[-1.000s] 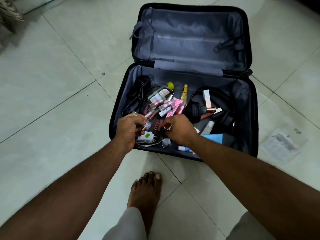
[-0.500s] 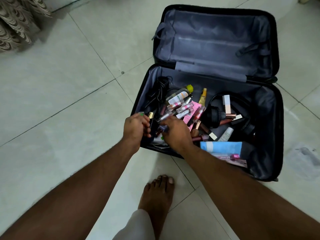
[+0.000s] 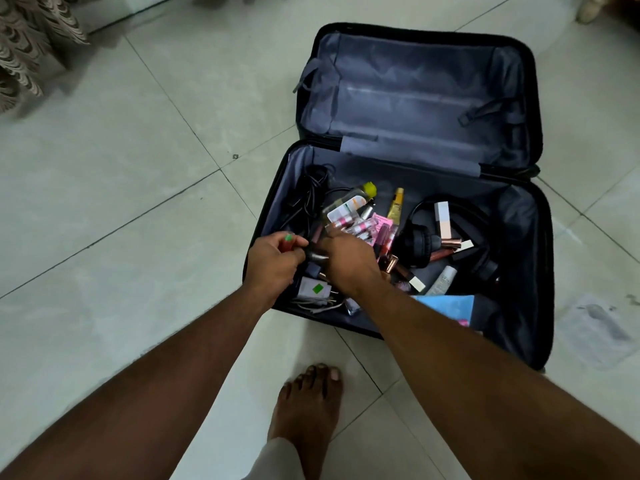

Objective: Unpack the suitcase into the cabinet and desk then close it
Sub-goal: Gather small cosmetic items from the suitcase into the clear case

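Suitcase (image 3: 412, 98) lies open on floor (image 3: 121, 202), lid at 12 o'clock | left hand (image 3: 273, 263) is curled round small tubes (image 3: 289, 241) at the near-left corner | right hand (image 3: 348, 263) is bent over a silver stick (image 3: 317, 257), grip cannot be told | headphones (image 3: 420, 245) lie at 3 o'clock of hands

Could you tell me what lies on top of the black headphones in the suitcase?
A white-and-pink tube lies across the headphones, and a rose-gold capped stick rests against them. The suitcase lining beneath them is hidden.
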